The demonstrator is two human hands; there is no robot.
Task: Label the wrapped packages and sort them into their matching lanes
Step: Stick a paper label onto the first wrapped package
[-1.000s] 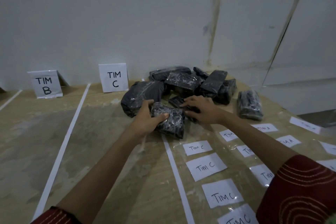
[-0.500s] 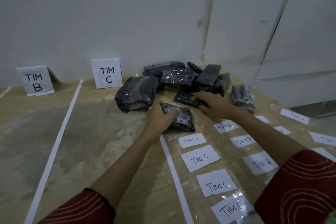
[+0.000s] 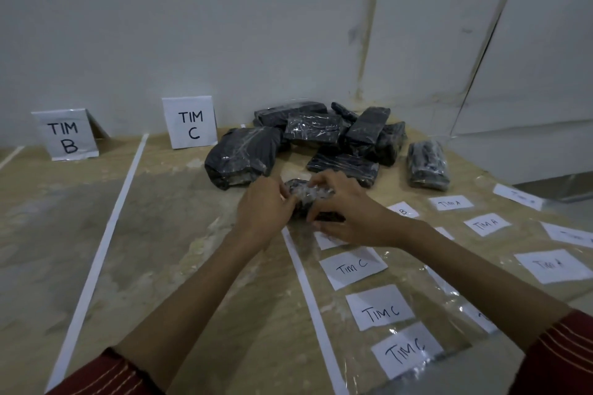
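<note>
A small black plastic-wrapped package (image 3: 305, 194) lies on the wooden table, held between both hands. My left hand (image 3: 263, 212) grips its left end and my right hand (image 3: 346, 212) curls over its right side, hiding much of it. Behind it sits a pile of several black wrapped packages (image 3: 317, 135), with one apart at the right (image 3: 426, 165). Paper labels reading "TIM C" (image 3: 353, 268) lie in a column under clear film below my right hand; "TIM A" labels (image 3: 486, 224) lie further right.
Standing signs "TIM B" (image 3: 65, 135) and "TIM C" (image 3: 191, 123) mark lanes at the back against the white wall. White tape lines (image 3: 106, 234) divide the table into lanes. The table's right edge (image 3: 545, 199) drops off beyond the labels.
My right hand left the flat package behind and came onto the small package. Both hands now hold it, drawn slightly nearer.
</note>
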